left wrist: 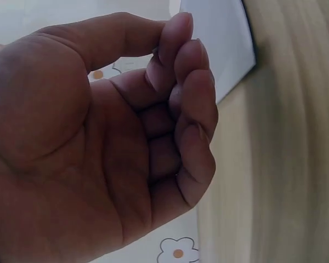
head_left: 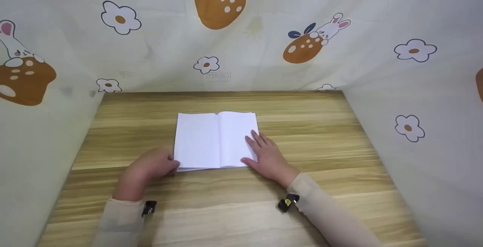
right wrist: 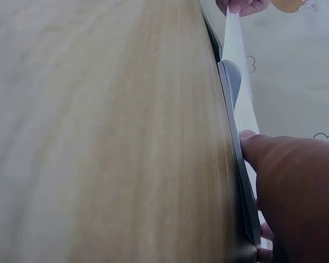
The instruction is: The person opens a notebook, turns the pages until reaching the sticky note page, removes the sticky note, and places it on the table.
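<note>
Lying open flat, one notebook point(head_left: 216, 140) sits mid-table point(head_left: 320, 126), spine running away from the person, two blank white page faces up. It's the only loose item on the wood; everything else below is placed relative to it.

Right hand point(head_left: 267, 155): flat on the notebook's right page near the front corner, fingers straight and spread, thumb along the front edge. Reads as a hold-down, likely pinning that half so the book doesn't slide or flip shut. The right wrist view confirms it: thumb against the page stack, cover edge flush on the table.

Left hand point(head_left: 151, 166): at the notebook's front-left corner, fingers curled. The left wrist view shows thumb and fingertips bunched, with the page corner point(left wrist: 219, 44) just beyond them. The right wrist view shows a single leaf point(right wrist: 234, 44) lifted off the stack and pinched at its far end by fingertips, so the left hand looks to be gripping one sheet's corner.

Count: one notebook, two hands, two wrist cameras point(head_left: 288, 202) behind it, one per cuff. Printed cloth point(head_left: 241, 51) walls off the notebook's left, far and right sides.
</note>
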`<action>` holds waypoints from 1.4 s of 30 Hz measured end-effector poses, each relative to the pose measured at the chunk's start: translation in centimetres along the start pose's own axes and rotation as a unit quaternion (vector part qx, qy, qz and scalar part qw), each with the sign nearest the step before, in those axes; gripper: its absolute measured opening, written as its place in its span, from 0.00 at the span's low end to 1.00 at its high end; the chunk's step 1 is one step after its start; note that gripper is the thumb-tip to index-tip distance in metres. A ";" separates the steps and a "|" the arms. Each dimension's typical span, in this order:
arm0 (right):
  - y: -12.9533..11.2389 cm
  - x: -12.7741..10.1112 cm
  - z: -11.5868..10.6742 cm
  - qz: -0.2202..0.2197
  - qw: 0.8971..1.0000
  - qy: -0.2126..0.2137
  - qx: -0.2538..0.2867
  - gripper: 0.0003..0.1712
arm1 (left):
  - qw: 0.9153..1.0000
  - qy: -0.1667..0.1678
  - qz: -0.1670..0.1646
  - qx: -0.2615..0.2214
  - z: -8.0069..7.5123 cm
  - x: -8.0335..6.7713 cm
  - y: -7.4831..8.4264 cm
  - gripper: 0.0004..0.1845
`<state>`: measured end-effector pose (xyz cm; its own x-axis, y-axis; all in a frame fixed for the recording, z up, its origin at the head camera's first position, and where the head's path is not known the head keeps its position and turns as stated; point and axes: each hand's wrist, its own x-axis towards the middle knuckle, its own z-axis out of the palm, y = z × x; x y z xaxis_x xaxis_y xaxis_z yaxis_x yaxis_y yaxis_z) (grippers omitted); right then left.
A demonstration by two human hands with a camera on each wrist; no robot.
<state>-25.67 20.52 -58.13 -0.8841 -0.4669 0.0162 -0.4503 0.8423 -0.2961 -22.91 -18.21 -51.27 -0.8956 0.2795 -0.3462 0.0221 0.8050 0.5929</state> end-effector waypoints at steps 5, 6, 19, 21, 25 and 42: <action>0.2 0.1 0.0 0.001 1.000 0.003 -0.004 0.48 | 1.000 0.002 -0.007 0.018 0.5 0.4 -0.3 0.17; 0.2 0.1 0.0 0.001 1.000 0.003 -0.002 0.48 | 1.000 0.005 -0.008 0.022 0.6 0.5 -0.3 0.16; 0.2 0.1 0.2 -0.002 1.000 0.000 0.002 0.49 | 0.998 0.036 -0.022 0.055 1.5 0.3 -0.3 0.15; 0.2 0.1 0.2 -0.005 1.000 0.006 0.004 0.49 | 0.996 0.042 -0.029 0.067 1.4 0.2 -0.1 0.16; 0.4 0.0 0.2 -0.006 1.000 0.006 0.003 0.48 | 0.992 0.063 -0.043 0.102 1.1 0.3 0.6 0.19; 0.1 -0.1 0.0 -0.010 1.000 0.004 -0.008 0.49 | 0.983 0.108 0.120 0.084 4.3 6.1 4.2 0.37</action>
<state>-25.65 20.65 -58.18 -0.8756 -0.4821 0.0294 -0.4701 0.8367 -0.2810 -26.39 -10.83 -54.01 -0.9286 0.3693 -0.0366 0.3019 0.8091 0.5042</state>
